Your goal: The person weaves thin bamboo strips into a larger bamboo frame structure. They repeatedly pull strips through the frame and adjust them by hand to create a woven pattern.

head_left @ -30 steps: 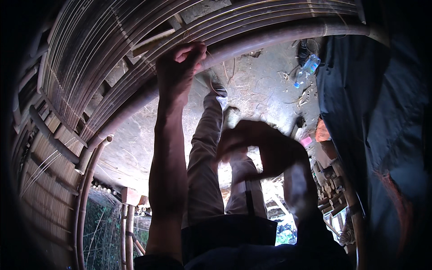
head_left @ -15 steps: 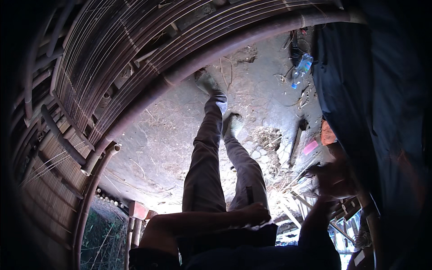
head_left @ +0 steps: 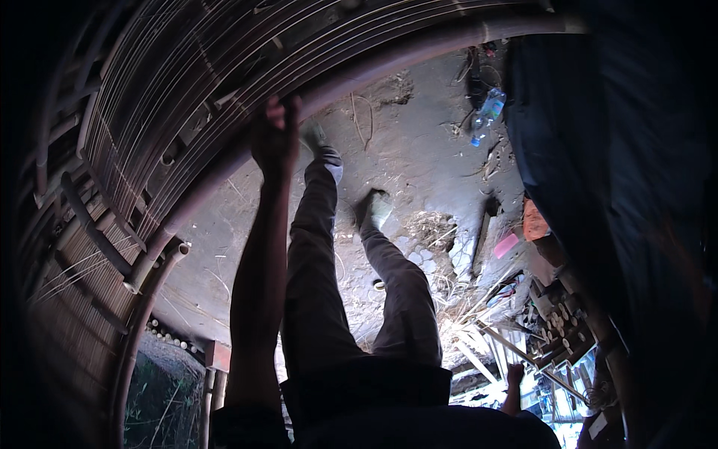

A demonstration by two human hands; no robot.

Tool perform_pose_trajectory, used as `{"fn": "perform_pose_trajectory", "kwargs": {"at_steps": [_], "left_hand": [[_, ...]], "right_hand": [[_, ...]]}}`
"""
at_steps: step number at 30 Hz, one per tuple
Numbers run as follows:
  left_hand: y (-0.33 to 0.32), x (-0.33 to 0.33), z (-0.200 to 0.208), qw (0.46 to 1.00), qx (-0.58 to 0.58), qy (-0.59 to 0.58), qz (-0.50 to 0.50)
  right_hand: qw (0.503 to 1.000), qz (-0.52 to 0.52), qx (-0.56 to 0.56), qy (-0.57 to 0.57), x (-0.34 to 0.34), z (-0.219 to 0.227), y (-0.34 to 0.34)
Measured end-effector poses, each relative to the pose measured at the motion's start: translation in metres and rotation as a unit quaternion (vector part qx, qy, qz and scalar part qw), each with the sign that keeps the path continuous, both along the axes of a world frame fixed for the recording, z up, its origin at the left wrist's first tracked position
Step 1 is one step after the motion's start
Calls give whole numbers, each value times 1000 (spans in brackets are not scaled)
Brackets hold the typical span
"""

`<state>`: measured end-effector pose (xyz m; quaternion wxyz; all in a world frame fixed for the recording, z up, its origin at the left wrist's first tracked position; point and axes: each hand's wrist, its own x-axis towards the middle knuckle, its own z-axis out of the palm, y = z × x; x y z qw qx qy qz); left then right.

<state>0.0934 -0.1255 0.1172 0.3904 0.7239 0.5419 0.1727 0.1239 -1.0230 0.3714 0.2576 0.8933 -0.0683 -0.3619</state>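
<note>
My left hand (head_left: 277, 142) reaches far forward at the middle left. Its fingers are dim and blurred against a thick curved bamboo pole (head_left: 329, 93); whether they touch it I cannot tell. Behind the pole lies a rack of thin parallel strips (head_left: 176, 112). My right hand (head_left: 514, 374) hangs low at the right, small and dark before bright light, nearest to some pale sticks (head_left: 479, 359). No object shows in it, and its fingers are not clear. My legs in dark trousers (head_left: 318, 247) stand between the two hands.
On the dirt floor (head_left: 419, 165) lie a plastic bottle (head_left: 490, 114), a pink piece (head_left: 506, 245) and dry straw. An orange block (head_left: 535, 221) stands beside a dark hanging sheet (head_left: 576, 150). Stacked bamboo pieces (head_left: 561, 325) sit at the lower right. Another bamboo pole end (head_left: 179, 249) juts out at left.
My left hand has gone from across my lap up to the bamboo pole. My right hand has dropped from beside the stacked bamboo. The view has shifted slightly.
</note>
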Motion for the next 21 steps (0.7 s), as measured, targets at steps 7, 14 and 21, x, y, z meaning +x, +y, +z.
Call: {"fn": "perform_pose_trajectory", "kwargs": {"at_steps": [7,14,21], "left_hand": [[71,36,-111,983,-29,182,2],[5,74,60,824,-513,-4,-241],[42,-5,-15,990,-26,127,-54]], "right_hand": [[866,-55,482,125,9,-191,494],[590,-539,589,124,42,-221,738],[309,-762,497,276,44,-314,805]]}}
